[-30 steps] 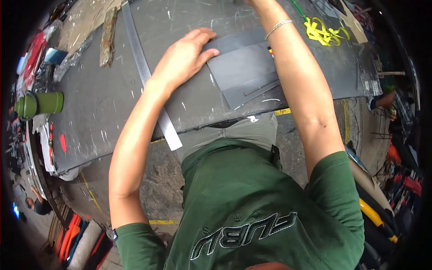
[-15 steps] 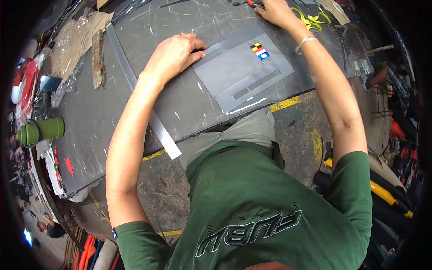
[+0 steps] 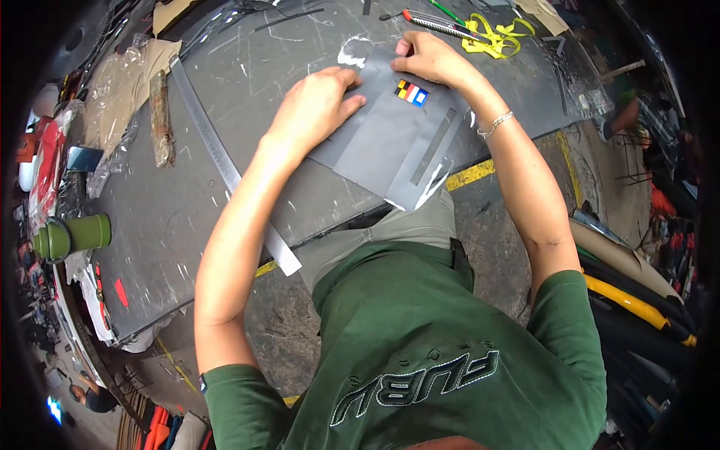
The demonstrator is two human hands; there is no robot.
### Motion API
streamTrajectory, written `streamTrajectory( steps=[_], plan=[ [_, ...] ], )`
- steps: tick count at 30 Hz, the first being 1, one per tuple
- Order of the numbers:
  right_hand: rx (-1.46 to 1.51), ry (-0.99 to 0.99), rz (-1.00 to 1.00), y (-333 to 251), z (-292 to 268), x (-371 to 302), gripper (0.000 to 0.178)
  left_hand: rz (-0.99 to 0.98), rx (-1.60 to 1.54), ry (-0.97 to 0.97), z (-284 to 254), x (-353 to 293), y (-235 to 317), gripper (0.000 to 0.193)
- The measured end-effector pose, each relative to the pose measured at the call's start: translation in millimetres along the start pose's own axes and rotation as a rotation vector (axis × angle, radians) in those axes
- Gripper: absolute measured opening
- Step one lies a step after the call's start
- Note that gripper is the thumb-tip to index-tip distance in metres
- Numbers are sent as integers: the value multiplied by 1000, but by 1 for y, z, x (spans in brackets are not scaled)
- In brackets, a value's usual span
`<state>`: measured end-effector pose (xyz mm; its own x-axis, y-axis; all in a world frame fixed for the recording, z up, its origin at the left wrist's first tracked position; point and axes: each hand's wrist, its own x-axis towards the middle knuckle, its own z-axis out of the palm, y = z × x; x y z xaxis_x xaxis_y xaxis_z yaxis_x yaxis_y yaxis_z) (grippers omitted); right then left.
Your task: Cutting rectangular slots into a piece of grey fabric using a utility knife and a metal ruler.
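A flat grey sheet (image 3: 373,154) lies on the dark worktable, one corner at the table's near edge. It bears a small patch (image 3: 412,93) of coloured blocks and a dark narrow strip (image 3: 433,148). My left hand (image 3: 315,109) rests at the sheet's left side, thumb apart from the bent fingers. At the far edge my right hand (image 3: 431,60), with a bracelet at its wrist, has thumb and fingers closed on the sheet; the exact grip is partly hidden. Beyond that hand lies a red and black slim tool (image 3: 439,24), held by neither hand.
A long metal ruler (image 3: 202,116) lies left of my left arm and overhangs the near edge. Yellow ribbon (image 3: 499,37) is bunched at the far right, beside a green pencil (image 3: 448,10). At left are a rough stick (image 3: 160,120) and a green bottle (image 3: 82,233).
My right hand has let go of the red and black tool and come back to the sheet. The sheet has turned counterclockwise. My left hand has shifted slightly right.
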<state>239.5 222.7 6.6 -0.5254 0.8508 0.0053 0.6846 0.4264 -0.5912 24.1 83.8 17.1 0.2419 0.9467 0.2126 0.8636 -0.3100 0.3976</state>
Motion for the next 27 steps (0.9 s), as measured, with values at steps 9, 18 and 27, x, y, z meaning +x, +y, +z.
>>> streamTrajectory(
  steps=[9, 18, 27],
  plan=[
    [660, -426, 61, 3, -12, 20, 16, -113, -193, 178, 26, 12, 7, 50],
    [710, -421, 76, -7, -12, 6, 21, -196, -410, 255, 23, 1, 6, 23],
    [604, -115, 90, 50, -31, -51, 31, -460, -818, -145, -52, 15, -72, 34]
  ],
)
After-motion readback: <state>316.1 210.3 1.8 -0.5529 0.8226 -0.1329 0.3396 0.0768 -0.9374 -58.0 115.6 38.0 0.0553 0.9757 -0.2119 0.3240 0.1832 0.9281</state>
